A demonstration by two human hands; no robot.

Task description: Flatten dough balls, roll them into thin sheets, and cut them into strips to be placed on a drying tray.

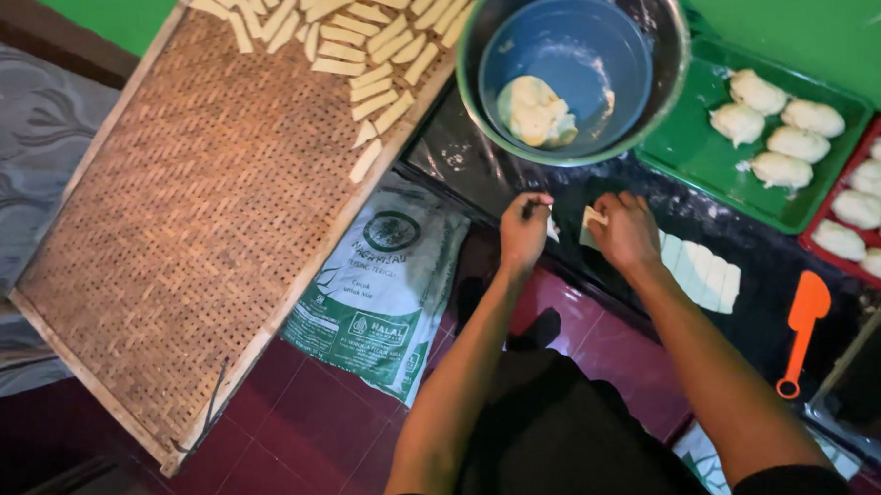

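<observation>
left hand fingers pinch a small dough scrap; right hand fingers clamp a dough piece, bowl at twelve o'clock.

Two hands at work: left hand, right hand. One woven tray far left with roughly thirty cut dough sticks; top row is cropped, so no exact count. One metal bowl with one blue bowl inside, holding one dough lump. One green tray with four dough balls. One red tray on the right, five balls visible. One orange scraper. One flour sack.
</observation>
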